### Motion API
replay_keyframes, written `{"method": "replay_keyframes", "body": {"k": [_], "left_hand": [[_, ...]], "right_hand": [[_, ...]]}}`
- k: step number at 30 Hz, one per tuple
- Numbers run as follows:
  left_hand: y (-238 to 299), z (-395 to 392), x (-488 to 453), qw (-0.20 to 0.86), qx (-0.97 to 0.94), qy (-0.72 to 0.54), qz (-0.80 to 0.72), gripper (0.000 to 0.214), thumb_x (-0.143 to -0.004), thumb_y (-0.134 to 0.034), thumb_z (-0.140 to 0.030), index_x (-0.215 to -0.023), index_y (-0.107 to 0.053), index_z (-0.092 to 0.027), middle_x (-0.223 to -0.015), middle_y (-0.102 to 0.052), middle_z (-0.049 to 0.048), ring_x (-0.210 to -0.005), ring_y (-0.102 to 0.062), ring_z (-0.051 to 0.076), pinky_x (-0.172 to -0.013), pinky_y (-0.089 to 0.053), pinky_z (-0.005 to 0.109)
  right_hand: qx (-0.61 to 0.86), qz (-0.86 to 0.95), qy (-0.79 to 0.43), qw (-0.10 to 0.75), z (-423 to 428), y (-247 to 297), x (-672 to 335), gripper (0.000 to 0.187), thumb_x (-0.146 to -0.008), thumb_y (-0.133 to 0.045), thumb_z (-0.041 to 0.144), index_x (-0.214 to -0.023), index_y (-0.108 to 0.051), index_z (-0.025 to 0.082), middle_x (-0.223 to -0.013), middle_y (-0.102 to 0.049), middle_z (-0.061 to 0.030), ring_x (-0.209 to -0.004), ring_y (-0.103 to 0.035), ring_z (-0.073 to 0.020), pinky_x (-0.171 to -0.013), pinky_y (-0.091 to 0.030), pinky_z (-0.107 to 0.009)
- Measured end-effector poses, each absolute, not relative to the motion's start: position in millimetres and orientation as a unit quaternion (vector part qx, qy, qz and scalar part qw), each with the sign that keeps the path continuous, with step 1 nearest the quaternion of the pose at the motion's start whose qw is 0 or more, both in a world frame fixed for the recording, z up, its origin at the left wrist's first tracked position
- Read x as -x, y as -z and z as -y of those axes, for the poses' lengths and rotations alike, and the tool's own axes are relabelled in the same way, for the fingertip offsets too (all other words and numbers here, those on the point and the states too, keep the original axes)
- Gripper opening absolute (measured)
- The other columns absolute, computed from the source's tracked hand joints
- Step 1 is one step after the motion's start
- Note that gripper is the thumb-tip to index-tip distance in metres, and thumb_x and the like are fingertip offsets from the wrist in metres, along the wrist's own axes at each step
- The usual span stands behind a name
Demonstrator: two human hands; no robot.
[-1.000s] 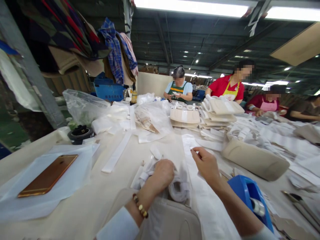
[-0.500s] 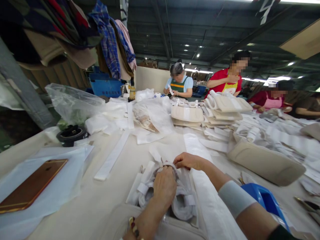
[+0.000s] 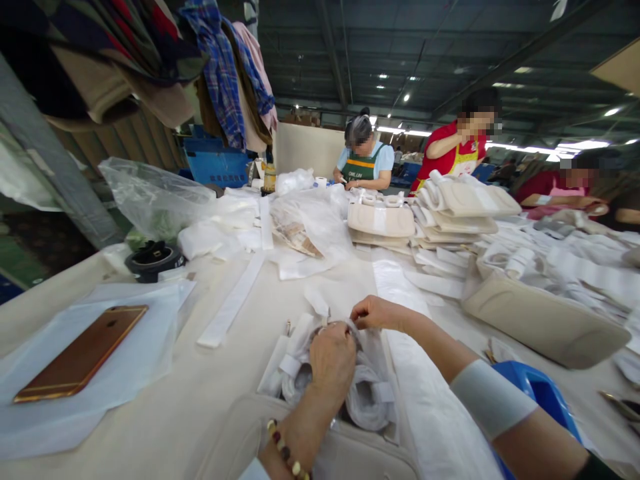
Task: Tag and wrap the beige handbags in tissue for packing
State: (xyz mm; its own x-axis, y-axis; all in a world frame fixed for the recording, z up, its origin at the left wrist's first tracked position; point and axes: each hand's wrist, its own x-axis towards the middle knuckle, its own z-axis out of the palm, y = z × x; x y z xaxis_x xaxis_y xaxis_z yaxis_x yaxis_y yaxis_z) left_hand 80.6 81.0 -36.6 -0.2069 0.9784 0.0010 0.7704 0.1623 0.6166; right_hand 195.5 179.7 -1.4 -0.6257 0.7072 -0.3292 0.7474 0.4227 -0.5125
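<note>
In front of me lies a beige bag (image 3: 350,460) with its straps rolled up in white wrapping. One wrapped loop (image 3: 369,400) shows to the right of my left wrist, partly under clear plastic. My left hand (image 3: 333,357) reaches over the bag, fingers curled onto the wrapped strap at its far side; the fingertips are hidden. Just beyond it to the right, my right hand (image 3: 373,312) pinches at the edge of the same wrapped strap. What exactly lies between its fingertips is too small to tell. A loose white strip end (image 3: 316,301) sticks up beside the hands.
A phone (image 3: 83,353) rests on white sheets at left. A long white strip (image 3: 233,300) lies nearby, with a black round holder (image 3: 155,260) behind. Beige bags (image 3: 545,320) are piled at right, near a blue plastic container (image 3: 537,393). Several co-workers (image 3: 364,160) work across the table.
Both hands stay at the wrapped strap, with only slight finger movement. The whole view has shifted a little. A co-worker in red has raised a hand toward the head.
</note>
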Motion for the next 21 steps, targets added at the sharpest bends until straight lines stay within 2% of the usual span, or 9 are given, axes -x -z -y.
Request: {"method": "replay_keyframes", "body": {"k": [3,7,10,15,17,21], "left_hand": [[36,-79,-79,0.218,-0.589,-0.287,-0.723,0.022,-0.081,-0.044,-0.016,-0.078,-0.065,-0.019,-0.080,-0.069,0.0052,-0.076,-0.061,0.019,-0.067,-0.036,0.029],[36,-79,-76,0.240,-0.580,-0.341,-0.700,0.016,-0.075,-0.046,-0.013,-0.069,-0.060,-0.019,-0.076,-0.065,0.0014,-0.075,-0.057,0.016,-0.068,-0.037,0.026],[37,-79,-74,0.258,-0.570,-0.378,-0.683,0.015,-0.071,-0.047,-0.009,-0.065,-0.056,-0.019,-0.073,-0.061,-0.0001,-0.073,-0.055,0.015,-0.069,-0.038,0.025],[38,-78,-73,0.286,-0.551,-0.439,-0.650,0.016,-0.065,-0.049,-0.005,-0.056,-0.050,-0.019,-0.071,-0.060,0.0002,-0.072,-0.055,0.015,-0.070,-0.040,0.026],[39,-78,-73,0.307,-0.546,-0.464,-0.626,0.015,-0.064,-0.050,-0.006,-0.055,-0.050,-0.019,-0.070,-0.061,0.0000,-0.071,-0.056,0.015,-0.070,-0.041,0.026],[40,-77,-71,0.365,-0.521,-0.510,-0.579,0.010,-0.065,-0.050,-0.013,-0.058,-0.054,-0.019,-0.062,-0.060,-0.0017,-0.065,-0.055,0.015,-0.065,-0.041,0.025]], "right_hand": [[-0.430,-0.876,0.214,0.028,-174,-3,-195,0.019,-0.067,-0.058,0.014,-0.078,-0.072,0.018,-0.070,-0.068,-0.0011,-0.067,-0.058,-0.0152,-0.060,-0.038,-0.023],[-0.412,-0.907,0.079,0.029,-164,-9,-198,0.021,-0.073,-0.053,0.012,-0.084,-0.071,0.019,-0.083,-0.070,-0.0055,-0.078,-0.061,-0.0190,-0.072,-0.037,-0.029],[-0.392,-0.919,-0.005,0.034,-159,-11,-199,0.023,-0.078,-0.048,0.008,-0.081,-0.069,0.016,-0.088,-0.067,-0.0090,-0.083,-0.060,-0.0203,-0.081,-0.034,-0.034],[-0.380,-0.918,-0.105,0.033,-154,-12,-199,0.027,-0.082,-0.041,0.003,-0.083,-0.066,0.011,-0.108,-0.060,-0.0161,-0.102,-0.053,-0.0259,-0.081,-0.031,-0.036],[-0.385,-0.914,-0.124,0.035,-154,-14,-201,0.027,-0.083,-0.040,0.002,-0.084,-0.066,0.011,-0.107,-0.060,-0.0160,-0.099,-0.054,-0.0256,-0.077,-0.032,-0.035],[-0.388,-0.910,-0.140,0.043,-153,-19,-205,0.026,-0.083,-0.041,0.001,-0.092,-0.062,0.014,-0.091,-0.064,-0.0088,-0.086,-0.058,-0.0200,-0.074,-0.031,-0.031]]}}
